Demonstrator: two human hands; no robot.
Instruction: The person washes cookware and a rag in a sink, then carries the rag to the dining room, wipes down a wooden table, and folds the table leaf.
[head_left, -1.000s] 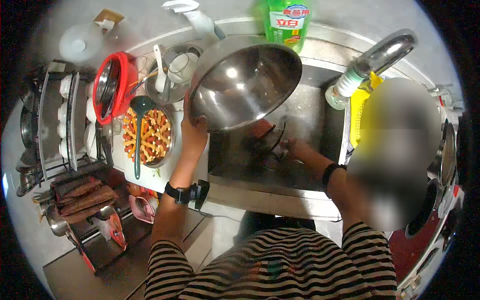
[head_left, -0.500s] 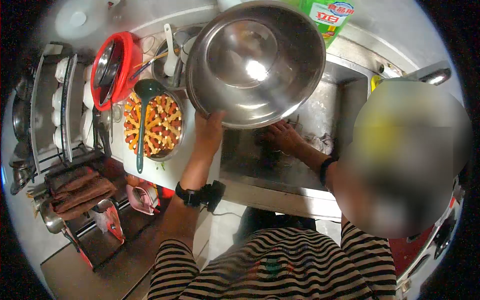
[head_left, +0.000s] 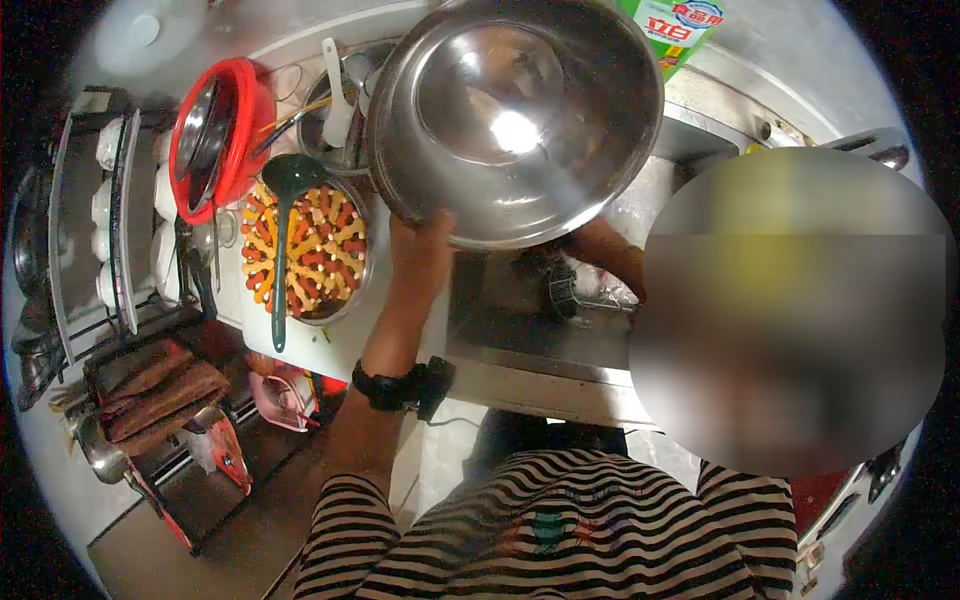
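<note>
A large steel mixing bowl (head_left: 480, 195) is tilted up over the sink (head_left: 500, 345), its round hollow facing me. My left hand (head_left: 428, 245) is closed on the bowl's lower left rim. My right hand (head_left: 600, 245) is low behind the bowl's lower right edge. Its fingers are hidden there, so whether they touch the bowl does not show. Just below that hand, a wire strainer basket (head_left: 565, 285) and a crumpled whitish, shiny thing (head_left: 610, 285) lie in the sink.
On the white counter (head_left: 335, 345) left of the sink, a dark green ladle (head_left: 282, 250) lies across a round dish of orange and yellow pieces (head_left: 335, 255). Behind stand a red basin (head_left: 250, 130) and a white spoon (head_left: 336, 100). A green detergent bottle (head_left: 675, 35) stands behind the sink.
My right hand has moved right and up, from the sink floor to behind the bowl's edge, uncovering the strainer basket. The bowl has shifted slightly up, still in my left hand.
</note>
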